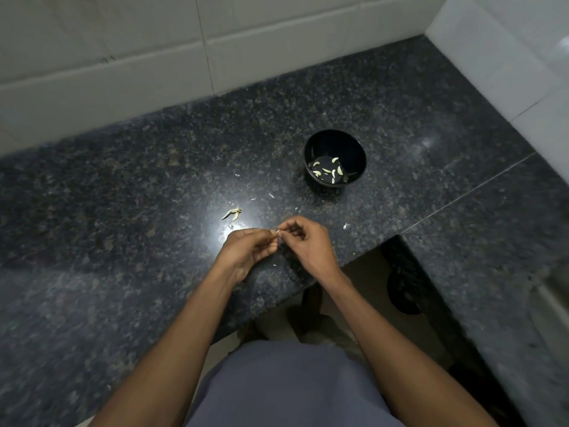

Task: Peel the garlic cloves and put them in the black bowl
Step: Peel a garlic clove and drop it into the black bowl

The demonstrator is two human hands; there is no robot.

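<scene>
My left hand (251, 249) and my right hand (309, 243) meet above the front of the dark granite counter. Their fingertips pinch a small pale garlic clove (278, 232) between them; most of it is hidden by the fingers. The black bowl (357, 149) stands further back and to the right, holding several peeled white cloves (329, 171). A garlic stem piece (231, 213) lies on the counter just left of and beyond my hands.
Small white skin flakes (345, 225) are scattered on the granite counter (123, 211) around my hands. White tiled walls (123, 72) rise at the back and right. The counter edge steps back at a cut-out (385, 272) below my right hand.
</scene>
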